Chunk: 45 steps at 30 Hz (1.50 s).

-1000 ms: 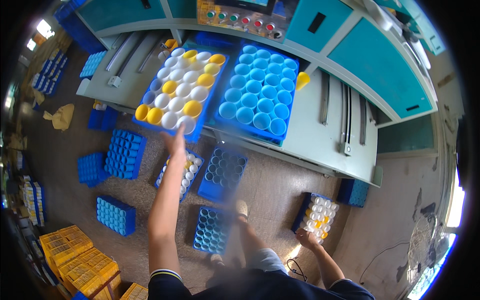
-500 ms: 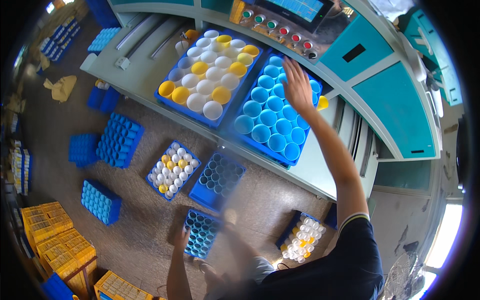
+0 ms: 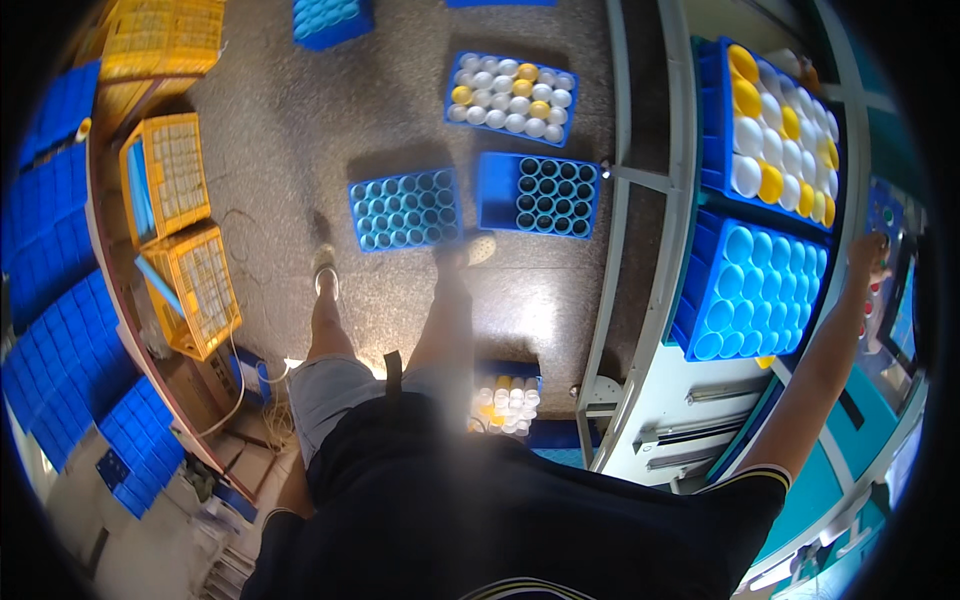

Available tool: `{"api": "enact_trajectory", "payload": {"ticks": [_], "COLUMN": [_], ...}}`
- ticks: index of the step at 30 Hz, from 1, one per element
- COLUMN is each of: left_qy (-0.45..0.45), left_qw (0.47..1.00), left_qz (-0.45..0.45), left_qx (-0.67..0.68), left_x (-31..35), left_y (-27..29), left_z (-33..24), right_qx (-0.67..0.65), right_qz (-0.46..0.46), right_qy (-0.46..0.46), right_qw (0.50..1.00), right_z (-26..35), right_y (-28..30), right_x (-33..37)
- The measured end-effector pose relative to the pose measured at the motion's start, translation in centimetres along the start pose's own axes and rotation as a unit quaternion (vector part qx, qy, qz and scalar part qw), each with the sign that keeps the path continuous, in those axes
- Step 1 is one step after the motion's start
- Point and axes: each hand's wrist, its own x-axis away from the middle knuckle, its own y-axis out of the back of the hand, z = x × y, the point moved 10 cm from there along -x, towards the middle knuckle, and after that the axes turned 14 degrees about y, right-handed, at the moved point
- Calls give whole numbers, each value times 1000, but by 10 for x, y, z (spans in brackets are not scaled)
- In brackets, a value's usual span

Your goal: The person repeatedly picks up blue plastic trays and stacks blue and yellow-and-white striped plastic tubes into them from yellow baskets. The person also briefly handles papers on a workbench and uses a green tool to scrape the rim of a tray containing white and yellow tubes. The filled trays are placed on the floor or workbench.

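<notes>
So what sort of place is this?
Probably a factory workshop: there's a teal-and-grey machine with red push buttons, blue crates packed with rows of cup-like pieces, and stacked yellow crates.

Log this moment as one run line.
right hand: at button panel, contact unclear; left hand: out of view; blue cups: in blue crate

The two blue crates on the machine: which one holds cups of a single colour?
The lower crate in the head view: all its visible cups are light blue, while the upper crate mixes white cups and yellow cups.
</notes>
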Motion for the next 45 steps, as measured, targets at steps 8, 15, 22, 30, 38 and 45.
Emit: {"api": "enact_trajectory", "payload": {"ticks": [8,15,22,30,38,45], "left_qy": [18,15,-125,-244,-210,68], "left_qw": [992,989,983,877,865,915], "left_qz": [53,115,131,189,235,245], "left_qx": [109,89,-27,368,391,314], "left_x": [-3,-83,-230,-295,-302,-382], "left_y": [-29,-44,-17,143,140,46], "left_z": [50,109,105,-58,-34,102], "right_qx": [-247,-760,-665,-673,-805,-741], "right_qz": [-460,133,402,377,139,177], "right_qy": [93,236,436,287,198,170], "right_qw": [848,591,454,569,541,625], "right_z": [128,438,632,592,523,511], "right_y": [254,272,390,270,435,366], "right_x": [202,615,1027,902,766,849]}}
